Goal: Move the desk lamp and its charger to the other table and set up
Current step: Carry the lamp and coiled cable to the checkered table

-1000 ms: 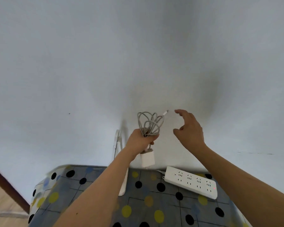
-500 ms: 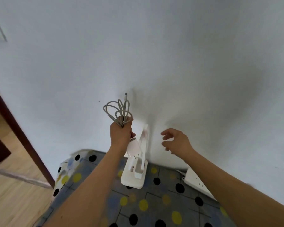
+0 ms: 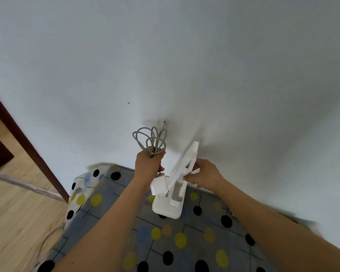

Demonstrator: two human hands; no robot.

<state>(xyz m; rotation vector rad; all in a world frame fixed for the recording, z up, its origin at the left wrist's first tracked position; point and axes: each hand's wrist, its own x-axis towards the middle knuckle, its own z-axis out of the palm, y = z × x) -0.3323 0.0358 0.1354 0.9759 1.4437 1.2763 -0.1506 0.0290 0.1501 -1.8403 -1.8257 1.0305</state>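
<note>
Left hand (image 3: 147, 163) fist closed round coiled cable (image 3: 149, 140), charger (image 3: 159, 185) dangling below, centre frame. Right hand (image 3: 206, 176) fingers curled on lamp (image 3: 168, 208) arm; base sits on spotted table (image 3: 185, 242). Nothing plugged in; setup looks pending, which table unclear.

You're in a home room: plain white wall (image 3: 185, 55), wood-plank floor (image 3: 18, 222), dark door frame (image 3: 35, 152), polka-dot tablecloth (image 3: 200, 252).

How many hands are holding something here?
2. The left hand grips the coiled charger cable, white adapter dangling below; the right hand holds the arm of the white desk lamp.
</note>
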